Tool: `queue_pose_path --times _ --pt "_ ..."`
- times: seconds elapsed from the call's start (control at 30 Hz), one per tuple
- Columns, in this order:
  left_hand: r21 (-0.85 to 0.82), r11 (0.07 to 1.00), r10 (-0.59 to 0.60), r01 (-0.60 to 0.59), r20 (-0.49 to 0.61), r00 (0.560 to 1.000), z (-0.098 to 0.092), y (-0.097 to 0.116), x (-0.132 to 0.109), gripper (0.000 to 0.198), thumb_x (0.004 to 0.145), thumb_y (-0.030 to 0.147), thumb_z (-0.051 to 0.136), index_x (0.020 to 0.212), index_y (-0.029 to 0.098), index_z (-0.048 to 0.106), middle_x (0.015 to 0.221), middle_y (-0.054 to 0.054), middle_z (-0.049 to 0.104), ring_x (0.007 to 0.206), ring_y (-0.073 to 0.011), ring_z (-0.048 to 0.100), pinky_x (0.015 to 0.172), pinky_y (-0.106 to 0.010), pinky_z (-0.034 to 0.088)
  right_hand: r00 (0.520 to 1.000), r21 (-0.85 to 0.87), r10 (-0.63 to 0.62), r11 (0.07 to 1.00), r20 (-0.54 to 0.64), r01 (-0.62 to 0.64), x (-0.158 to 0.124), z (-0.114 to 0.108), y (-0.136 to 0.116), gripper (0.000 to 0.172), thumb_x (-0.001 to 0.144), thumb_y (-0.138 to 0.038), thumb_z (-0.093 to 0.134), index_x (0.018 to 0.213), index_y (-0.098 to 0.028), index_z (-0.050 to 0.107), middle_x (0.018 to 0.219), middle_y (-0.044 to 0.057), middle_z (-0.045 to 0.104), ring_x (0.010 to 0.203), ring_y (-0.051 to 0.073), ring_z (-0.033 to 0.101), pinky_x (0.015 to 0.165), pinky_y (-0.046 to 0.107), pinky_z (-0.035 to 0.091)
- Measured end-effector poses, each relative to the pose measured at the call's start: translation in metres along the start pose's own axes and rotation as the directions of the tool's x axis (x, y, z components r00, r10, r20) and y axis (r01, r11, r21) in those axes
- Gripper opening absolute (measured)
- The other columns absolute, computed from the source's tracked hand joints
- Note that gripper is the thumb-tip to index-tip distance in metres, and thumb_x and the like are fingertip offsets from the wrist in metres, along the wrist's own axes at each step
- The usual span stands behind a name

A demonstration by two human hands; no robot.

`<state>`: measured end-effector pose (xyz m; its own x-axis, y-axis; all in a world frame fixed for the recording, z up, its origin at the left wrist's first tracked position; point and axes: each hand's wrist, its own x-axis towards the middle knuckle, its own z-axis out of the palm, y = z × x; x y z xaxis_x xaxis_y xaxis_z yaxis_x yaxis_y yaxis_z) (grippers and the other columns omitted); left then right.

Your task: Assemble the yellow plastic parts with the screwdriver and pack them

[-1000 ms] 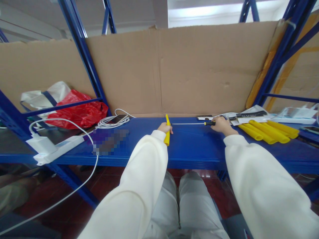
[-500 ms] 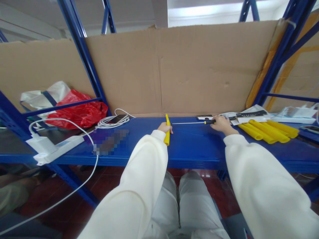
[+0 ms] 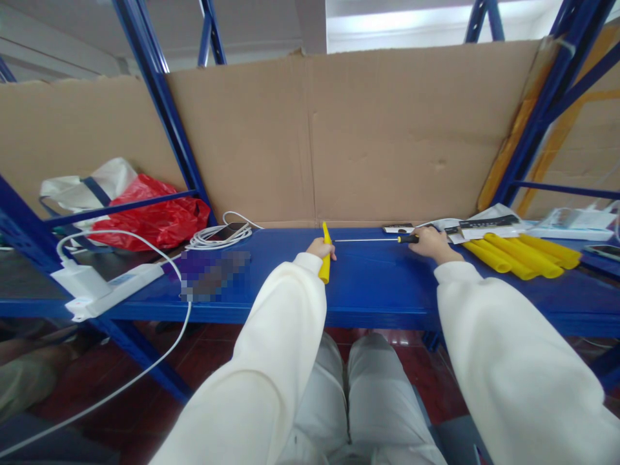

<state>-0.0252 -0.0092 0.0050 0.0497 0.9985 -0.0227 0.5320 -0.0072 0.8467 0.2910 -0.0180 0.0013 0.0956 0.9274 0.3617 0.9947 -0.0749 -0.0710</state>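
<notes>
My left hand (image 3: 320,248) is closed around a yellow tube (image 3: 326,258), held nearly upright over the blue shelf, narrow at its top and wider at its lower end. My right hand (image 3: 429,244) grips the black and yellow handle of a long screwdriver (image 3: 367,240). Its thin metal shaft lies level and points left, its end meeting the side of the yellow tube near my left fingers. Whether the tip goes into the tube cannot be made out. Several more yellow tubes (image 3: 520,254) lie side by side to the right of my right hand.
Black-and-white packaging (image 3: 488,226) lies behind the yellow tubes. To the left are a coiled white cable (image 3: 213,239), a white power strip (image 3: 116,294) and a red plastic bag (image 3: 155,210). Cardboard (image 3: 378,135) backs the blue shelf (image 3: 378,284); blue posts (image 3: 167,110) stand at both sides.
</notes>
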Motion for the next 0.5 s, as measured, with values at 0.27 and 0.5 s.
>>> queue_pose_path --times 0.27,0.5 --pt "0.026 1.0 0.012 -0.011 -0.019 1.0 0.0014 0.0002 -0.0002 0.019 0.059 -0.001 0.062 0.052 0.016 0.059 0.06 -0.005 0.068 0.059 -0.0173 0.062 0.06 -0.027 0.051 0.995 0.029 0.083 0.996 -0.049 -0.082 0.0006 0.0029 0.0032 0.038 0.079 -0.019 0.067 0.115 -0.021 0.08 0.119 0.016 0.077 0.12 0.037 0.065 0.1 0.051 0.05" --pt "0.002 1.0 0.014 -0.014 -0.015 1.0 0.0012 0.0007 -0.0033 0.02 0.06 -0.001 0.061 0.051 0.017 0.058 0.055 -0.004 0.065 0.055 -0.0155 0.057 0.056 -0.026 0.048 0.994 0.041 0.106 0.994 -0.036 -0.104 -0.0005 0.0005 0.0028 0.04 0.079 -0.018 0.067 0.116 -0.02 0.08 0.121 0.016 0.075 0.123 0.037 0.062 0.102 0.05 0.048"
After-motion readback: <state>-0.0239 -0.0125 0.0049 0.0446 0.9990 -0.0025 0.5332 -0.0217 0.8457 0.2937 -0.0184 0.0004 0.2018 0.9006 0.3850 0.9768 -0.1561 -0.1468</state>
